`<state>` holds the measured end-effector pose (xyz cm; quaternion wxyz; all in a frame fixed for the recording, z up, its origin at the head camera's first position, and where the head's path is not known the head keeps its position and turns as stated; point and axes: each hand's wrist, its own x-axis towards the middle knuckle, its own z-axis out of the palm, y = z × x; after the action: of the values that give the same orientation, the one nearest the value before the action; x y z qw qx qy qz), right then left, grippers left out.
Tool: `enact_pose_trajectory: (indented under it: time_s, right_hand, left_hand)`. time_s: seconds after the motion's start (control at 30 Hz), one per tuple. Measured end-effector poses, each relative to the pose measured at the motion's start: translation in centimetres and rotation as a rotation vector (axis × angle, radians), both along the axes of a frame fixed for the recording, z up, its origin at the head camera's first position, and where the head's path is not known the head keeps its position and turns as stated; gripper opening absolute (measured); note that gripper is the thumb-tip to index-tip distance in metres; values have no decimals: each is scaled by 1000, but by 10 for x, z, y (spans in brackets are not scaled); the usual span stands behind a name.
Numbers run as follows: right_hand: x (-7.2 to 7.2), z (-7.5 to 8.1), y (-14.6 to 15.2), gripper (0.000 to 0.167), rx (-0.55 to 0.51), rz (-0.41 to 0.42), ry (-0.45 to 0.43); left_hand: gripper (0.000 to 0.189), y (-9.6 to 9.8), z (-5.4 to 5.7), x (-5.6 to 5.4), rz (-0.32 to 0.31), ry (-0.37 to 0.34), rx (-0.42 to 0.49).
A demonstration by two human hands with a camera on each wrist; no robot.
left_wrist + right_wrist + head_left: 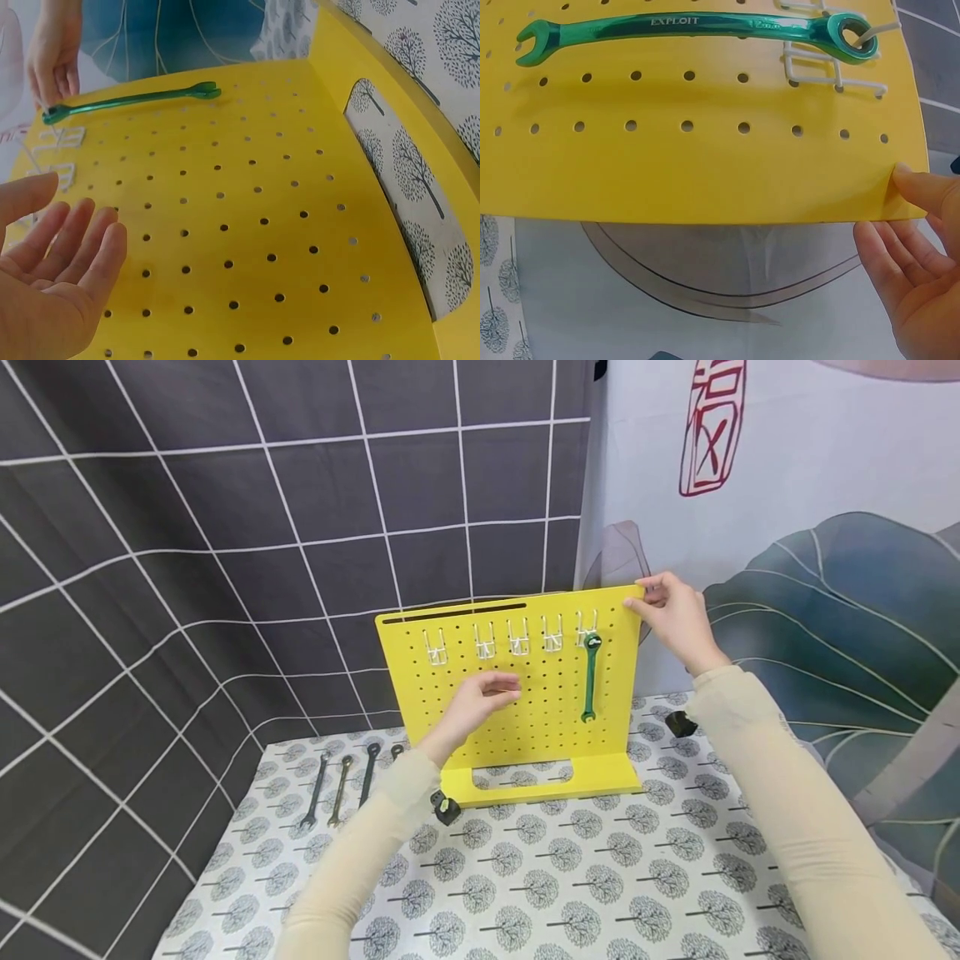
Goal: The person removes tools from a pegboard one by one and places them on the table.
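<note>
A yellow pegboard (pixel 540 710) stands upright on its base, with several white wire hooks (pixel 519 639) along its upper part. On the rightmost hook hangs a green combination wrench (pixel 590 681) by its ring end; the right wrist view shows the hook tip through the ring of the wrench (pixel 682 28). My right hand (pixel 675 618) pinches the board's upper right corner, thumb on the front face and fingers behind. My left hand (pixel 480 702) is in front of the board below the middle hooks, holding nothing, its fingers relaxed and slightly bent in the left wrist view.
Several more wrenches (pixel 341 789) lie on the tree-patterned tablecloth (pixel 555 893) left of the board, one partly hidden by my left arm. A dark gridded curtain (pixel 300 527) hangs behind and at left. A white printed cloth (pixel 810 460) hangs at right.
</note>
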<state>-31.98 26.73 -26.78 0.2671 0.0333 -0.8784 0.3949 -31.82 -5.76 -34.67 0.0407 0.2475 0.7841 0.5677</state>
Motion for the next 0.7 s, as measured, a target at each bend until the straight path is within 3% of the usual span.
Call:
enact_pose_trajectory:
  time_s: [0.5,0.7]
  right_hand:
    - [0,0,-1,50,3,-4,4]
    - [0,0,-1,50,-2,0,-2]
  left_hand:
    - [43,24,0,-4,-54,-45,-11]
    - [46,33,-1,-6,-70,-16,-71]
